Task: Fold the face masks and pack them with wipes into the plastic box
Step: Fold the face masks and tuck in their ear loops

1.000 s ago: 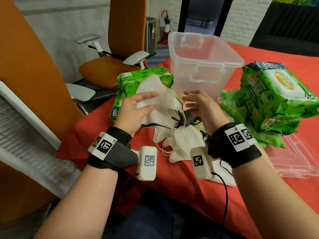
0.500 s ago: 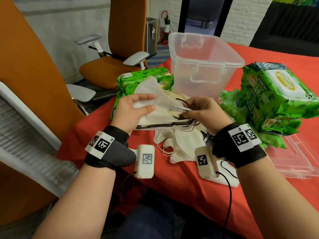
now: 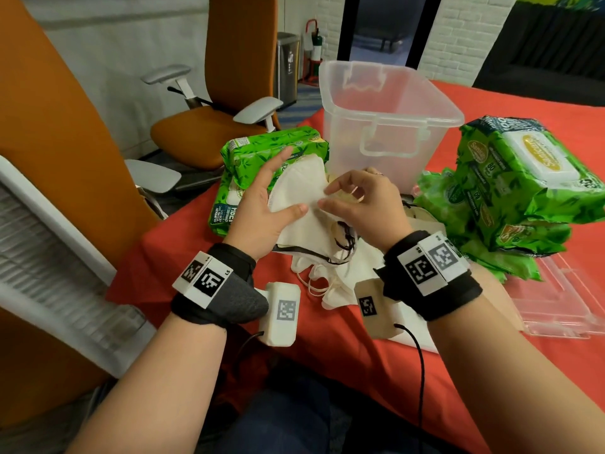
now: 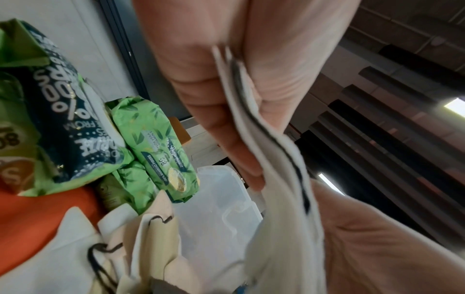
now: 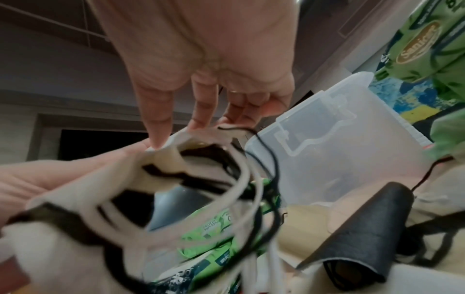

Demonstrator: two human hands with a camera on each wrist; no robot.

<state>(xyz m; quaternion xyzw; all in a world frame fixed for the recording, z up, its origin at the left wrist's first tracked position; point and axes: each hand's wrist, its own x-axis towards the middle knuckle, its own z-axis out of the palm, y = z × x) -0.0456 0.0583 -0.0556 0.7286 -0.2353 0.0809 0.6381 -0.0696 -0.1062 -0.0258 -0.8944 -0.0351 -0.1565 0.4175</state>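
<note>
My left hand point(image 3: 262, 211) holds a small stack of folded white face masks point(image 3: 301, 191) between thumb and fingers, above the red table; the left wrist view shows the stack's edge point(image 4: 274, 151) clamped in the fingers. My right hand point(image 3: 357, 201) touches the stack's right edge with thumb and fingertips point(image 5: 156, 137), its ear loops point(image 5: 241, 179) dangling below. More white masks point(image 3: 330, 280) lie heaped on the table under the hands. The clear plastic box point(image 3: 386, 126) stands open just behind.
One green wipes pack point(image 3: 262, 165) lies left of the box, a pile of wipes packs point(image 3: 517, 191) sits at the right. The clear box lid point(image 3: 563, 299) lies flat at right. A rolled black mask point(image 5: 365, 228) lies near. Orange chairs point(image 3: 209, 126) stand left of the table.
My left hand has tilted the mask stack up and further from me. My right hand has moved from the ear loops up to the stack's right edge.
</note>
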